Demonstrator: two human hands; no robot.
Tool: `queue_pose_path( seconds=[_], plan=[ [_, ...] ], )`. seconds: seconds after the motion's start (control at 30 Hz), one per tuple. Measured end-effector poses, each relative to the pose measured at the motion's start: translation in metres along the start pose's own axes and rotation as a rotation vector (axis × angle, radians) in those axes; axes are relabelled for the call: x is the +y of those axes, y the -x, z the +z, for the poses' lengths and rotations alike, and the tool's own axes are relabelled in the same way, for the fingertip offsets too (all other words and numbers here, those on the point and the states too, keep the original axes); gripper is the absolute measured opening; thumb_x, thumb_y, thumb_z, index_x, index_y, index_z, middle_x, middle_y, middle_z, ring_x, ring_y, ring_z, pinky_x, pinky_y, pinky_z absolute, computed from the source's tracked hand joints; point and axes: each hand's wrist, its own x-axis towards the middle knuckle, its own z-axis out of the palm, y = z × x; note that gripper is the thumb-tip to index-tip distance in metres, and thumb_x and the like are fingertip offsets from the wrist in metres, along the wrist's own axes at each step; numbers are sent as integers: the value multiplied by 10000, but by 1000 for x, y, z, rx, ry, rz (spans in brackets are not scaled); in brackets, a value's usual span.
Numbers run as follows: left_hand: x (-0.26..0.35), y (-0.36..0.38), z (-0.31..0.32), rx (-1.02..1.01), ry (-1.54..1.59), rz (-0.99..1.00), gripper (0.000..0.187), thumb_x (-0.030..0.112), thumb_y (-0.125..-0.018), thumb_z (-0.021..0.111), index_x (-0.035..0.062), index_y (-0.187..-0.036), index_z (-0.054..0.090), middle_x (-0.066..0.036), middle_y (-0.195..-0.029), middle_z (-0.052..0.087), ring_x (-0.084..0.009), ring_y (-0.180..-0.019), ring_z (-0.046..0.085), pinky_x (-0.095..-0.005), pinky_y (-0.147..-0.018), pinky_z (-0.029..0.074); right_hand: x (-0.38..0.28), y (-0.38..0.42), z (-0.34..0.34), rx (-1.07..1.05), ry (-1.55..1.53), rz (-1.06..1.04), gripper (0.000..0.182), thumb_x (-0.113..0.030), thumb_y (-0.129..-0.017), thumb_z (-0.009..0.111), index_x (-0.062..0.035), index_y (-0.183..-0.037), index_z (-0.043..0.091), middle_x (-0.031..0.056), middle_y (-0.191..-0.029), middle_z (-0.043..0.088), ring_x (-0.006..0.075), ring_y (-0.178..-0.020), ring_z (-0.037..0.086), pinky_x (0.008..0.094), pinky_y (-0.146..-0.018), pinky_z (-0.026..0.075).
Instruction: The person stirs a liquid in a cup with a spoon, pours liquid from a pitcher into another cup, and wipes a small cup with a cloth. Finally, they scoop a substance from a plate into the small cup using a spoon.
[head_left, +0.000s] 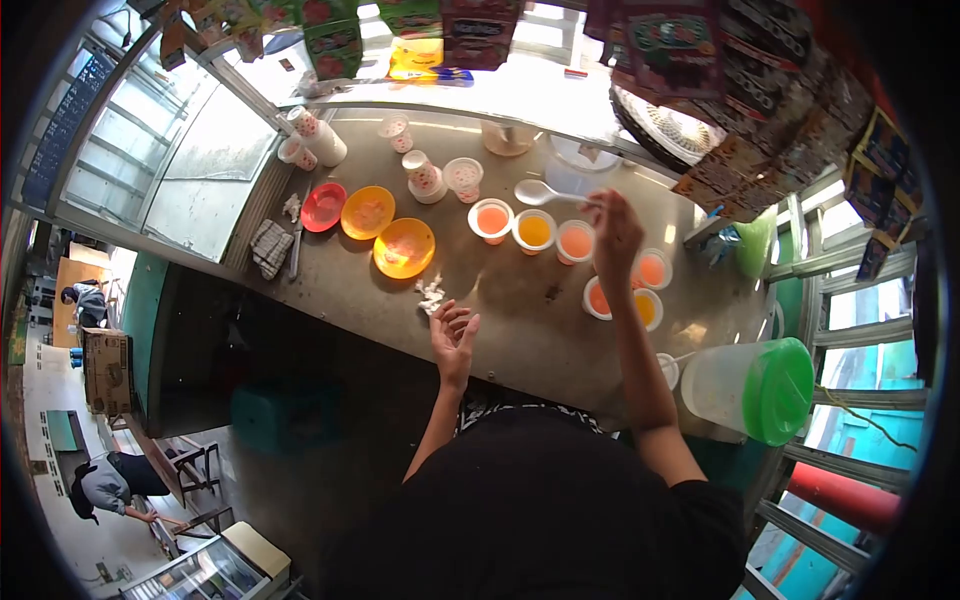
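Observation:
My right hand (616,232) is closed on the handle of a white spoon (537,193), held above the counter. Below and around it stand cups of drink: a pink one (491,219), an orange one (534,231), another pink one (576,241) and several more to the right. Near the counter's front edge, my left hand (455,340) is held palm up with its fingers apart and nothing in it. Just beyond its fingertips lies a crumpled white tissue (430,294). Two orange plates (404,248) and a red bowl (324,206) sit further left.
Stacked patterned cups (424,178) stand toward the back. A knife (296,250) lies by a folded cloth (270,248) at left. A large green-lidded container (777,391) is at right. Hanging sachets (672,45) line the top. A person (112,480) is at lower left.

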Motion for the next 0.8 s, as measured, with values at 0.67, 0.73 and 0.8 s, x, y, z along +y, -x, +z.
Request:
queue_pose_path(
  seconds=[0.67,0.73,0.8],
  plan=[
    [75,-244,-131,-225,-412,240,333,103,-781,770,41,-1065,607,-53,-965,644,-128,-882,615,-259,-770,485,41,-46,251,-734,1127,-480,436,-351,-755,734,-138,-1121,633,13,-973,598,187,-979,521,351,-852,351],
    [69,-255,-128,-244,-402,239,358,125,-772,781,42,-1076,609,-63,-993,645,-140,-888,617,-265,-763,487,40,-56,258,-819,1183,-424,415,-354,-745,740,-137,-1087,647,15,-970,600,189,-993,525,364,-865,339],
    [65,-263,-126,-279,-416,241,381,126,-764,788,44,-1090,608,-66,-1011,640,-142,-896,616,-266,-759,486,38,-60,261,-904,1189,-389,371,-349,-742,739,-130,-1032,665,22,-963,598,186,-1000,528,359,-863,338]
  ],
)
